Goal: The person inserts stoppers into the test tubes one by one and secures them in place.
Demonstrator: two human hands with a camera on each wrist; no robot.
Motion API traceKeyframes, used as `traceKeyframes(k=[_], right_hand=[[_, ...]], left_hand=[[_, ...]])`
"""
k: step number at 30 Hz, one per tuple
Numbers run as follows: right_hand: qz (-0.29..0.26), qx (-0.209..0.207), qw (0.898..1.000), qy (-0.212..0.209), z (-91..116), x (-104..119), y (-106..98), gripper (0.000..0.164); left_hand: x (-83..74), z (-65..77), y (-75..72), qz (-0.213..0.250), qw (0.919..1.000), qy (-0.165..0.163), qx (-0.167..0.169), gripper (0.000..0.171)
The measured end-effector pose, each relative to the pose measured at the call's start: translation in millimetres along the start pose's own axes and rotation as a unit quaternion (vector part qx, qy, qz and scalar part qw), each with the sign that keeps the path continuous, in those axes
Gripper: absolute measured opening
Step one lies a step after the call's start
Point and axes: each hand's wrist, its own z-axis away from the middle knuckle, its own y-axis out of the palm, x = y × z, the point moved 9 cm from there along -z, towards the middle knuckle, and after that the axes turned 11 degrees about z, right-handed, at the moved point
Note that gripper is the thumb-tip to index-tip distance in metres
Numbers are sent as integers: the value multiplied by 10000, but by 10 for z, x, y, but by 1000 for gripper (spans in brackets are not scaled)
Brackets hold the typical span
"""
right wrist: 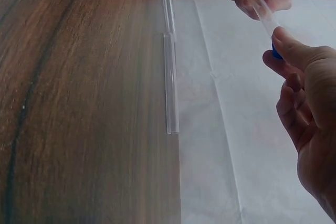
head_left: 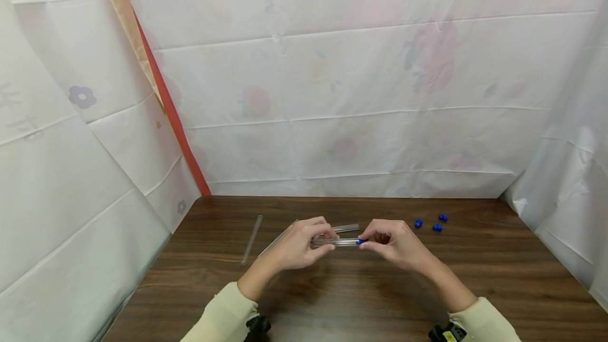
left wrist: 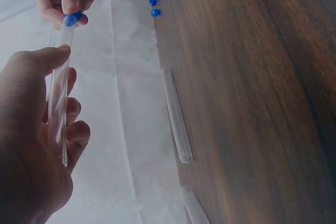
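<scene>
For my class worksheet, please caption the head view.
Left hand holds a clear test tube; right hand pinches a blue stopper at its end.

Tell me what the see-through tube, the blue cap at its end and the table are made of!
Tube: glass or clear plastic; it's see-through with shiny streaks.
Blue cap: probably plastic, maybe rubber; it's solidly coloured and smooth-looking.
Table: wood or wood-look covering, softly shiny; it has dark grain lines.

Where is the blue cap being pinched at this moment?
In the head view, the blue cap is below and right of centre, pinched by the right hand at the right end of the clear tube in the left hand.
</scene>
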Motion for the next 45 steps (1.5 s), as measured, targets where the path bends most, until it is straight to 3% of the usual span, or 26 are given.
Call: traceKeyframes(k=[13, 21, 27, 34, 39, 45], right_hand=[[153, 358, 9992, -55, -16, 24, 47, 20], [212, 277, 9994, -82, -8, 25, 23, 28], [246, 73, 9997, 63, -2, 19, -17, 34], [206, 121, 9997, 104, 12, -3, -43, 41], [894, 137, 9957, 200, 50, -20, -105, 42], [2135, 66, 9767, -211, 70, 69, -95, 44]], left_hand=[[12, 16, 41, -123, 9996, -131, 233, 10], [34, 39, 33, -160, 9997, -170, 17, 13], [55, 49, 5, 41, 9997, -211, -146, 13], [47, 55, -38, 177, 9995, -156, -231, 13], [100, 105, -102, 72, 9990, -307, -325, 13], [115, 137, -122, 66, 9991, -334, -271, 13]])
